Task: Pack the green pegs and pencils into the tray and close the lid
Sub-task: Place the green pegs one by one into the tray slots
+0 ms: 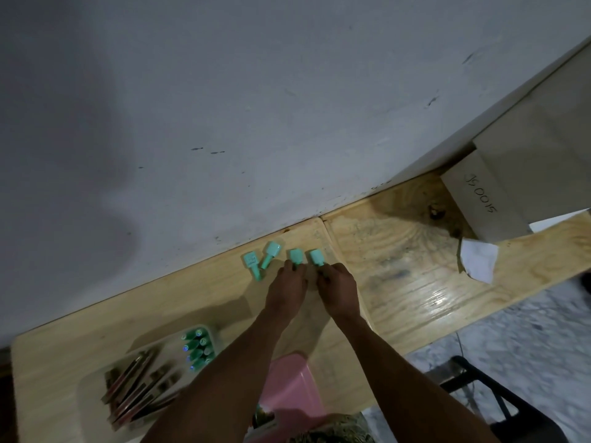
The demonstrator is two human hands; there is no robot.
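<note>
Left hand (286, 284): fingertips pinch a green peg (295, 256).
Right hand (336, 290): pinches the neighbouring peg (316, 257).
Loose pegs (270, 253): two, beyond the tray (92, 394).
Handling: grip the stems firmly; lay both beside the tray's packed pegs (196, 346).

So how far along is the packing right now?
Done: pencils and a cluster of green pegs already sit in the tray. In hand: by the wall, the left hand pinches the third peg in the row, the right hand the fourth peg. Left: the first peg and second peg lie untouched, and the tray has no lid on it.
</note>
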